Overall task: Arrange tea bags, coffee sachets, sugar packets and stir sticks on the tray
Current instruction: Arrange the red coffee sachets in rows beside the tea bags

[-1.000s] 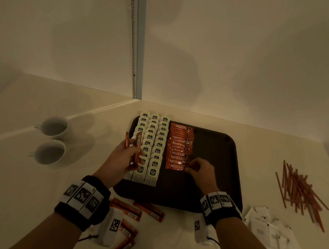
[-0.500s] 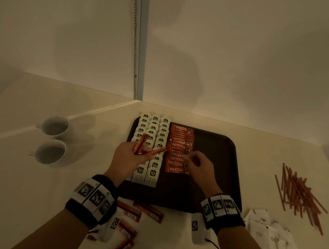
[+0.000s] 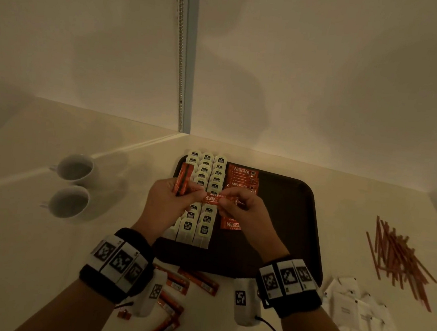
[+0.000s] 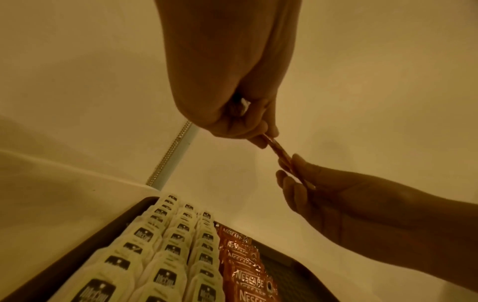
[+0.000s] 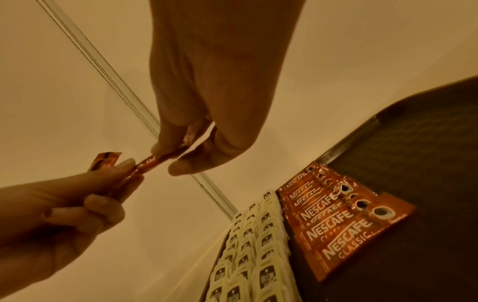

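Note:
A dark tray (image 3: 286, 225) carries three columns of white tea bags (image 3: 206, 169) and a row of orange coffee sachets (image 3: 243, 178) beside them. Above the tea bags both hands hold a single coffee sachet (image 3: 215, 199) level between them. My left hand (image 3: 196, 194) pinches its left end and also grips a small bundle of sachets (image 3: 182, 179) that stands upright. My right hand (image 3: 231, 200) pinches the right end. In the right wrist view the right hand (image 5: 175, 155) pinches the sachet (image 5: 155, 161) opposite the left hand (image 5: 129, 169), above the sachet row (image 5: 336, 224).
Two white cups (image 3: 75, 169) stand left of the tray. Red-brown stir sticks (image 3: 400, 257) lie in a heap at the right, with white sugar packets (image 3: 362, 318) in front of them. Loose coffee sachets (image 3: 187, 282) lie near the table's front edge. The wall is close behind.
My right hand left the sachet row and rose to meet the left hand. The left hand moved right and offered one sachet from its bundle; both hands now hold it.

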The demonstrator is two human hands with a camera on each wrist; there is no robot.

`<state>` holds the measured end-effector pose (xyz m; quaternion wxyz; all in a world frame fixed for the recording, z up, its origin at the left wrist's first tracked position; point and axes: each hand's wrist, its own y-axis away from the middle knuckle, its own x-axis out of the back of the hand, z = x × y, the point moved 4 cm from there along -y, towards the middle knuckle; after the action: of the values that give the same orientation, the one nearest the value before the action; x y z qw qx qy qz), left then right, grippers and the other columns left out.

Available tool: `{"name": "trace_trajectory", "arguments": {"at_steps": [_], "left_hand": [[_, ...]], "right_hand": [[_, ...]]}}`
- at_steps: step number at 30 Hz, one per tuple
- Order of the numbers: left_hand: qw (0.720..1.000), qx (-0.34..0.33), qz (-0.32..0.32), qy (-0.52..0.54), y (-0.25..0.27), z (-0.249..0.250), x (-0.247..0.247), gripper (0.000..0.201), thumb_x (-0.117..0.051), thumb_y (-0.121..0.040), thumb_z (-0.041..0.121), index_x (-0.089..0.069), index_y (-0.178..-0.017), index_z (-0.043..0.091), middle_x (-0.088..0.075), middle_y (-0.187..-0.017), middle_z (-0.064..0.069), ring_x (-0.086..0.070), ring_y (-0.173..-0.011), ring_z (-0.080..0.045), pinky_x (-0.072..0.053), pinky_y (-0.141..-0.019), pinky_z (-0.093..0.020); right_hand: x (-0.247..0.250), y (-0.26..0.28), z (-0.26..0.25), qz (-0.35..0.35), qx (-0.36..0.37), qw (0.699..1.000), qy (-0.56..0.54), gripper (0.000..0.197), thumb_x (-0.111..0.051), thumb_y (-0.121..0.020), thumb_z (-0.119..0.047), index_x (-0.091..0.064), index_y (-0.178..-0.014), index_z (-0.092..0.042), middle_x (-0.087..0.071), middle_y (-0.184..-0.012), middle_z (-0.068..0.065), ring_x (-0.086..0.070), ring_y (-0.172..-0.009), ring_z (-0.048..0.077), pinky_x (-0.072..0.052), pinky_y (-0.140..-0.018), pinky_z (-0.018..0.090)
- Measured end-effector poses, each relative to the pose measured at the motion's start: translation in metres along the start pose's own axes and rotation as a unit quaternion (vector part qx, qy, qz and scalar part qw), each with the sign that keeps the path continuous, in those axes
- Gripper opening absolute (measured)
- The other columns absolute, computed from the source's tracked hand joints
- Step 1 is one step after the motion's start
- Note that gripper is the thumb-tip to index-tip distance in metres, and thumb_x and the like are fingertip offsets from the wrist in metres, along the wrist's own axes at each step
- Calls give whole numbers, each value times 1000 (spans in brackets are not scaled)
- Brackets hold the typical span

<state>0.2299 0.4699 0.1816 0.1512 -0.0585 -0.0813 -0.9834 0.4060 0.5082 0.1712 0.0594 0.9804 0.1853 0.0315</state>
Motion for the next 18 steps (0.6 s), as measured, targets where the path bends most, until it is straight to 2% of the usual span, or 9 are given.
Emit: {"name": "trace_trajectory", "arguments": {"at_steps": [3, 5, 7, 10, 12, 14, 17, 18], "left_hand": [[999, -32, 13, -21, 0, 9, 0, 14, -79, -73, 10, -69, -74, 20, -67, -58, 13, -60, -51, 0, -48, -52, -12], [998, -49, 6, -39, 0, 15, -2, 16, -82, -70, 12, -68, -70, 20, -69, -61, 12, -64, -56, -1, -50, -57, -13], [997, -54, 1, -49, -1, 18, -4, 14, -82, -70, 17, -69, -71, 23, -71, -67, 9, -67, -61, -6, -54, -61, -18], [999, -33, 8, -28, -1, 20, -4, 17, -82, -70, 27, -72, -84, 22, -73, -74, 6, -68, -64, -6, -54, -60, -21], [1000, -10, -14, -21, 2, 18, -6, 20, -82, -70, 24, -72, -86, 20, -73, -74, 4, -68, -64, -4, -51, -55, -16], [998, -2, -67, -21, 8, 16, -11, 11, -80, -73, 16, -73, -83, 16, -73, -70, 1, -67, -60, -5, -48, -52, -14], [998, 9, -70, -6, 11, 11, -13, 3, -74, -79, 10, -74, -81, 11, -71, -65, 2, -60, -52, -2, -45, -49, -13], [998, 20, -64, 9, 10, 10, -12, 2, -73, -80, 10, -74, -82, 11, -70, -64, 3, -57, -49, -1, -44, -48, -13]], "right_hand": [[-4, 3, -4, -42, -8, 999, 20, 10, -63, -85, -3, -63, -96, -3, -66, -84, -1, -64, -73, 6, -55, -69, 20], [-8, 4, -8, -105, -32, 993, 45, 12, -64, -84, -1, -61, -94, -9, -67, -81, -3, -65, -73, 6, -55, -68, 20], [-13, 5, -14, -156, -52, 984, 61, 26, -62, -84, 2, -58, -106, -13, -67, -83, -2, -67, -76, 6, -54, -69, 19], [-13, 5, -24, -138, -18, 990, 28, 58, -63, -84, 1, -42, -131, -25, -66, -83, -1, -67, -81, 13, -56, -76, 28], [-11, 4, -29, -98, 14, 995, 17, 69, -65, -83, -1, -33, -137, -31, -65, -99, 0, -68, -92, 18, -57, -77, 33], [-9, 2, -35, -66, 55, 995, 51, 60, -64, -84, -2, -39, -132, -25, -62, -107, -4, -66, -97, 16, -57, -74, 29], [-5, -2, -43, -11, 80, 993, 87, 30, -63, -86, -5, -52, -112, -16, -59, -102, -5, -65, -85, 10, -54, -66, 19], [-2, -3, -45, 5, 87, 992, 90, 21, -63, -86, -6, -55, -105, -12, -60, -100, -1, -64, -79, 6, -53, -64, 17]]}}
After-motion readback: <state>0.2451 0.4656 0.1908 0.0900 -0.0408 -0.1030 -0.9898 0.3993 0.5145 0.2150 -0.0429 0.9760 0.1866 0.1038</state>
